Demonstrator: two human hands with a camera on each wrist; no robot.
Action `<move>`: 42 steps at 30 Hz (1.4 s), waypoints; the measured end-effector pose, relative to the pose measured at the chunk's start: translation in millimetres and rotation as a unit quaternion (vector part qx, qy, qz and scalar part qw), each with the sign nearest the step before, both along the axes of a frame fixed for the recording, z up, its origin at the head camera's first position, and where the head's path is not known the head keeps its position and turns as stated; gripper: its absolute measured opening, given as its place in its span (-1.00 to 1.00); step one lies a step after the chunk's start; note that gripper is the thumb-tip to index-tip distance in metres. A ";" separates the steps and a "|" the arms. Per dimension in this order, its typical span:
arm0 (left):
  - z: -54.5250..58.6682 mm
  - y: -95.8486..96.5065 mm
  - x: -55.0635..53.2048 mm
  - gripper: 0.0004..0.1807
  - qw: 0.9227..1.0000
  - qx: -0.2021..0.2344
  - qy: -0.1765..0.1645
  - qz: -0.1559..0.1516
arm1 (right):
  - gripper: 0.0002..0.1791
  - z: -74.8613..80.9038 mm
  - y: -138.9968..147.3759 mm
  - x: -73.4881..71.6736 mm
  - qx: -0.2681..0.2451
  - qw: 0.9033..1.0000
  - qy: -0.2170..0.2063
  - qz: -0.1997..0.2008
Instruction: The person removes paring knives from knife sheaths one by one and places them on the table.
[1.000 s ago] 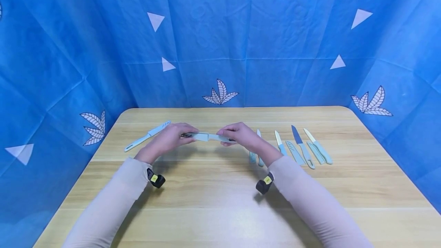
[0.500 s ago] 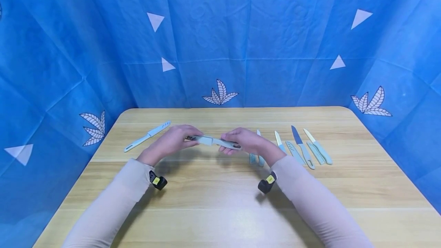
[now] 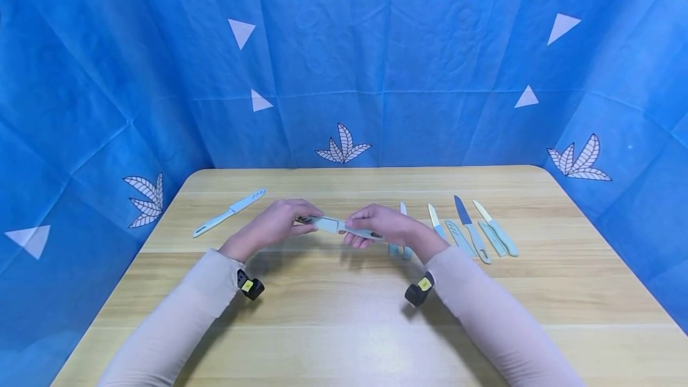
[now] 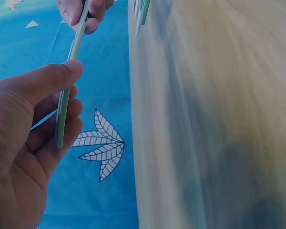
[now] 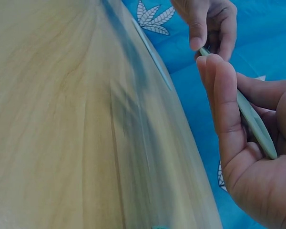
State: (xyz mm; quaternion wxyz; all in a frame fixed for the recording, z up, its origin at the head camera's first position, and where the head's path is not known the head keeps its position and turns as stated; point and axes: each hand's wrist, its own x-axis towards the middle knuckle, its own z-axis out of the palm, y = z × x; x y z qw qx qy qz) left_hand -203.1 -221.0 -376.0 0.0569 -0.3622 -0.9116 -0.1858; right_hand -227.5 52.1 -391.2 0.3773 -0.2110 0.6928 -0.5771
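1 knife (image 3: 366,233) was held above the bench (image 3: 333,321), the left hand (image 3: 271,226) pinching its sheath (image 3: 328,225) with the fingers (image 4: 75,109), the right hand (image 3: 383,223) likewise pinching its handle (image 5: 256,125); 4 bare knives (image 3: 472,230) lay right.

The sheathed knife (image 3: 330,225) has shifted rightward and lower in the head view.

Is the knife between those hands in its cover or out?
In, it seems: the cover meets the handle, no bare blade showing between.
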 end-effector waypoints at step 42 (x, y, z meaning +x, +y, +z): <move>-41.2 28.5 24.5 -0.58 0.697 0.562 -0.442 0.060 | -0.60 0.4 24.1 24.6 -0.036 0.999 0.025 -0.008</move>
